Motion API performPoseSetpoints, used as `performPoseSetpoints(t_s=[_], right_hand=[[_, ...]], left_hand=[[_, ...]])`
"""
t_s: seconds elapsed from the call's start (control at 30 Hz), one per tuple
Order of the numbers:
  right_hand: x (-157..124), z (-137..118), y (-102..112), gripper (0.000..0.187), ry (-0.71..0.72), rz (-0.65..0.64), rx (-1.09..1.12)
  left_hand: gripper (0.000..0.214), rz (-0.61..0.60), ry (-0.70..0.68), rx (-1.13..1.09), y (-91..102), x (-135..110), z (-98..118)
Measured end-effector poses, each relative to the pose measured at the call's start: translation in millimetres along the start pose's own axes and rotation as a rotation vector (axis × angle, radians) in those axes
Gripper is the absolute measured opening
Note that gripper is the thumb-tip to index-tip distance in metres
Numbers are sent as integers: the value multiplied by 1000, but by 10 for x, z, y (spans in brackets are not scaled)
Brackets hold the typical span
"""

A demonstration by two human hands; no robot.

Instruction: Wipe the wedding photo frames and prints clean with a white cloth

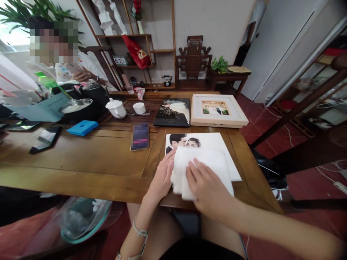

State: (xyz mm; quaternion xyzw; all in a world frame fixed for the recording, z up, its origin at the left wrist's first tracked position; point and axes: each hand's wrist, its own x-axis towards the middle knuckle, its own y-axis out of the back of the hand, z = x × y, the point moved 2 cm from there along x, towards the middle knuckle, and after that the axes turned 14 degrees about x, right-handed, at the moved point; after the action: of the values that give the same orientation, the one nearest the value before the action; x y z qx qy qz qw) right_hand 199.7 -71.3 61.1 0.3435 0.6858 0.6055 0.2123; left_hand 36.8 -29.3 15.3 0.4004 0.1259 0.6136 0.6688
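Observation:
A white photo panel [213, 140] with a printed couple lies flat near the table's front edge. Over its lower part is spread a folded white cloth [215, 159], which hides much of the print. My right hand [207, 186] presses on the cloth, fingers close together and bent into its surface. At the panel's left side rests my left hand [161, 175], its fingers stretched out beside the cloth's edge. Behind the panel are a dark photo panel [173, 113] and a pale wooden framed photo [219, 108].
A phone [140, 136] and a blue box [82, 127] lie on the wooden table [114, 159]. A white teapot [116, 107], a white cup [139, 108] and a dark pot [77, 110] stand behind. Another person [81, 70] sits at the far left.

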Motion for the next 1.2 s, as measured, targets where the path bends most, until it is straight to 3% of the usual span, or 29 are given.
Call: performPoseSetpoints(t_s=[0.1, 0.17, 0.3, 0.43, 0.53, 0.67, 0.8, 0.9, 1.03, 1.2], right_hand=[[-248, -285, -21, 63, 125, 24, 5], [-323, -259, -2, 63, 140, 13, 88], [-207, 175, 87, 64, -2, -25, 223], [116, 746, 163, 59, -223, 42, 119], [331, 945, 164, 52, -256, 63, 51], [297, 658, 100, 56, -155, 5, -17], [-91, 96, 54, 65, 53, -31, 75], [-306, -12, 58, 66, 90, -37, 168], [-213, 389, 68, 69, 35, -31, 243], [309, 916, 94, 62, -88, 26, 239]], left_hand=[[47, -14, 10, 21, -7, -5, -12], [48, -24, 8, 42, -15, -10, -21], [48, -42, -24, 102, -37, -20, -27], [45, -34, -29, 157, -45, -25, -10], [44, -26, -37, 162, -44, -24, 6], [44, -9, -49, 158, -42, -18, 6], [43, -20, -68, 146, -50, -8, -4], [43, -13, -58, 162, -53, -6, -12], [43, -18, -63, 183, -64, -9, -16], [42, 2, -65, 212, -81, -18, -33]])
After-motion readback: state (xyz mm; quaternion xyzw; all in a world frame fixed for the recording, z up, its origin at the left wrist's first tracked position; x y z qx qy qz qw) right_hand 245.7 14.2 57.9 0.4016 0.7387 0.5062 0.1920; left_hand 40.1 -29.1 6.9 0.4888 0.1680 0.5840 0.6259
